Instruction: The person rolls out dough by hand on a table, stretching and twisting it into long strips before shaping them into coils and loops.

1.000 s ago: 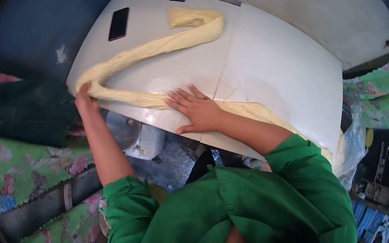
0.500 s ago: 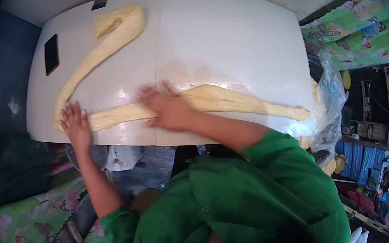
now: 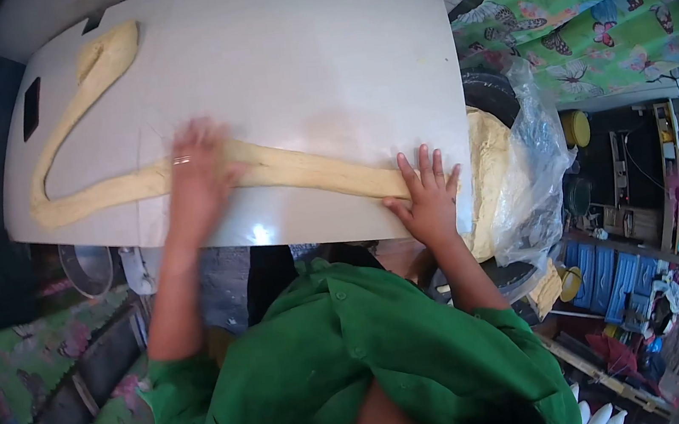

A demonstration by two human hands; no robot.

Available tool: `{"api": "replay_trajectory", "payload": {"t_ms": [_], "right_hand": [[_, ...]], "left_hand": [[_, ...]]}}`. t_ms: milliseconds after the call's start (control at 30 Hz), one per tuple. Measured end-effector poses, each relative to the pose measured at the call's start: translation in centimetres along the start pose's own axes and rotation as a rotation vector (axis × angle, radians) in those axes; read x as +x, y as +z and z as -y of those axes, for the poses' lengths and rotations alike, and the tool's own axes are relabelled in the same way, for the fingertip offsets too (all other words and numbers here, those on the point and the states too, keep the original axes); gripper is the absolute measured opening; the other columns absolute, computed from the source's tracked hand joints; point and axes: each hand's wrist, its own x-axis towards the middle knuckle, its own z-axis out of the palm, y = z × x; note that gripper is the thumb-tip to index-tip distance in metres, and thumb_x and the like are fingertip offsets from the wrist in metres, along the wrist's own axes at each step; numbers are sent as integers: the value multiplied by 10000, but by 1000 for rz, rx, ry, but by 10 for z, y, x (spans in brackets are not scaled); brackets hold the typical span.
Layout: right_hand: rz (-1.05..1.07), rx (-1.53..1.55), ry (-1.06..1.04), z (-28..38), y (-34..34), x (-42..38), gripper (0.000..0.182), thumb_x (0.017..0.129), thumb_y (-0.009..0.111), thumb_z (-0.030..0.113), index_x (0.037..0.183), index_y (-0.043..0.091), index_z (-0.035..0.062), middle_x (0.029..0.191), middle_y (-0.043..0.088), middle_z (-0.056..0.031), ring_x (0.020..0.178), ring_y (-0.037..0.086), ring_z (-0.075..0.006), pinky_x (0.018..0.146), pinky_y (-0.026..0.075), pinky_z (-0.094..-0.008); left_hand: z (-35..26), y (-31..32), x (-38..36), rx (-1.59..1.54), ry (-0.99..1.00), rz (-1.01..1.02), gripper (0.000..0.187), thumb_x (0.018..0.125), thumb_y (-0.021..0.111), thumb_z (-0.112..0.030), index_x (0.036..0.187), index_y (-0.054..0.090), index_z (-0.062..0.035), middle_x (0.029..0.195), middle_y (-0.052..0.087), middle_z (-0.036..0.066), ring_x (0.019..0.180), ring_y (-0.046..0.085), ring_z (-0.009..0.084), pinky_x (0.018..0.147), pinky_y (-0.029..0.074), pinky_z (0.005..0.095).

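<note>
A long strip of pale yellow dough [image 3: 313, 172] lies along the near side of the white table [image 3: 294, 63]. At the left it bends sharply and runs back to a thicker, folded end. My left hand [image 3: 199, 175], a little blurred and wearing a ring, lies across the strip left of its middle, palm down. At the strip's right end, my right hand [image 3: 430, 196] rests flat on the dough with its fingers spread. Both hands press from above, and neither is wrapped around the dough.
A dark phone [image 3: 32, 109] lies at the table's left edge. Beyond the right edge sits a large mass of dough [image 3: 487, 158] in a dark tub, partly under clear plastic [image 3: 534, 160]. Butterfly-patterned curtain [image 3: 571, 18] hangs at the right. A metal pot [image 3: 88, 269] stands below the table's left front.
My left hand has moved right from the bend in the dough toward its middle. My right hand has shifted from the middle to the strip's right end. The view has turned rightward.
</note>
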Motion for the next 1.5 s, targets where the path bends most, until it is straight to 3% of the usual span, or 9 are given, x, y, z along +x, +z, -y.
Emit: {"api": "replay_trajectory", "payload": {"t_ms": [133,333,500,600,700,833,1267,1333,1500], "right_hand": [[129,324,-126,-41,-9,-17,808,821,514,611,1451,285,160,1493,246,-181,1389,205,-345,1116,52,-534],[467,1142,62,-137,-46,9,432,895,571,107,1297,471,-15,1248,562,-183,1193,515,-234,968,402,-299],[-320,925,-138,-106,-58,66,445,901,546,76,1329,442,10,1331,493,-168,1274,433,-271,1064,298,-351],[-86,150,-542,-91,17,53,591,930,451,427,1426,328,130,1493,265,-145,1393,213,-312,1075,39,-626],[-196,-65,-283,-103,20,102,645,911,376,552,1428,331,170,1507,230,-144,1407,175,-309,1019,-5,-706],[-65,195,-599,-72,17,75,654,919,415,510,1457,261,171,1504,164,-230,1409,113,-376,990,-24,-728],[-356,-226,-300,-30,28,126,627,918,368,539,1459,250,244,1517,195,-148,1411,148,-324,1008,-14,-721],[96,71,-575,-13,21,102,632,932,357,513,1467,226,204,1527,162,-146,1415,125,-330,1007,-34,-714],[-213,105,-469,0,37,131,651,939,356,512,1476,192,183,1522,128,-197,1414,83,-369,1001,-37,-717]], "left_hand": [[-165,70,24,-338,283,216,761,822,585,-471,1400,343,-41,1470,286,185,1390,212,327,1137,127,476],[-267,134,10,-213,513,191,810,830,493,-582,1393,344,-19,1476,272,185,1394,203,317,1137,93,486],[-276,126,7,-169,396,136,746,843,520,-531,1366,388,-16,1429,354,183,1375,251,306,1135,117,479],[-274,130,-15,-201,375,242,652,856,533,-472,1311,460,-10,1355,443,176,1322,344,289,1124,183,461],[-271,128,-17,-155,410,140,597,853,546,-441,1258,513,-3,1295,496,157,1253,424,281,1104,245,443],[-270,131,-19,-152,419,101,579,859,547,-416,1256,507,3,1277,515,141,1215,459,272,1086,274,436],[-253,117,-18,-387,339,-38,555,799,635,-352,1202,529,13,1236,513,168,1173,477,299,1080,283,440],[-233,110,-18,-390,307,-118,587,784,653,-356,1223,510,6,1230,508,178,1191,462,302,1085,276,444],[-220,102,-26,-170,135,1,597,802,635,-391,1244,503,-12,1242,502,165,1213,444,300,1085,274,447]]}}
